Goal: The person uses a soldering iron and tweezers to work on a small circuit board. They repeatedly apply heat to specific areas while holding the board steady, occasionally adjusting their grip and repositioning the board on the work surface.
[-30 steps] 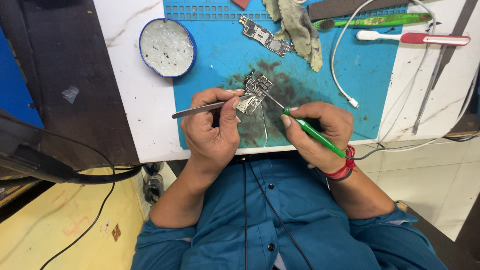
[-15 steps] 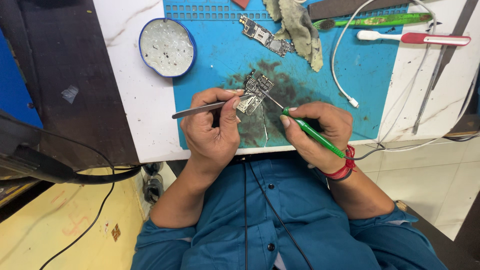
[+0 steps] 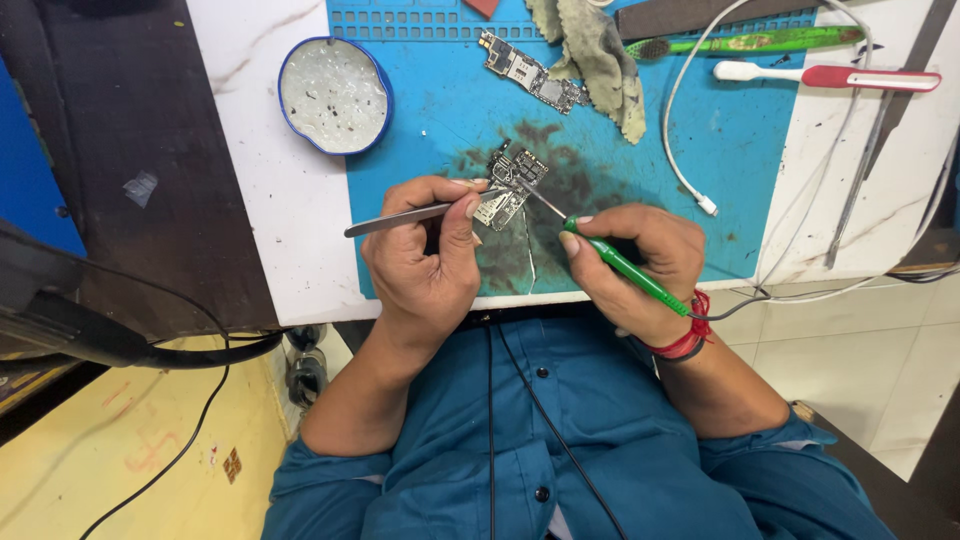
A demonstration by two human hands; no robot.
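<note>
1. We pinch steel tweezers (image 3: 420, 212) in our left hand (image 3: 425, 260), thumb and forefinger pressed together on the shaft, the other fingers curled under; the tips reach just past the fingertips onto a small circuit board (image 3: 510, 185).
2. Our right hand (image 3: 640, 265) grips a green-handled iron (image 3: 625, 268) like a pen, thumb and two fingers closed round the handle, its thin metal tip running out from the fingertips to the board's near edge.
3. The board lies on a blue mat (image 3: 440, 110), between both sets of fingertips and touching both tools, over a dark stained patch.
4. Risk, as we judge it: the tweezers appear to hold the board only by one edge, so a push from the iron could swing it loose or skid the tip across neighbouring parts.
5. A second risk: our left fingertips sit close to the iron's tip; a slip there could mean a burn.
6. Pose: both wrists bend inward over the mat's near edge, forearms converging from the body, the right wrist wearing a red thread (image 3: 685, 335).
7. Beyond the fingers sit a second board (image 3: 530, 75), a grey cloth (image 3: 595, 55), a round tin (image 3: 335, 95), a white cable (image 3: 690, 170) and two brushes (image 3: 760, 42).
</note>
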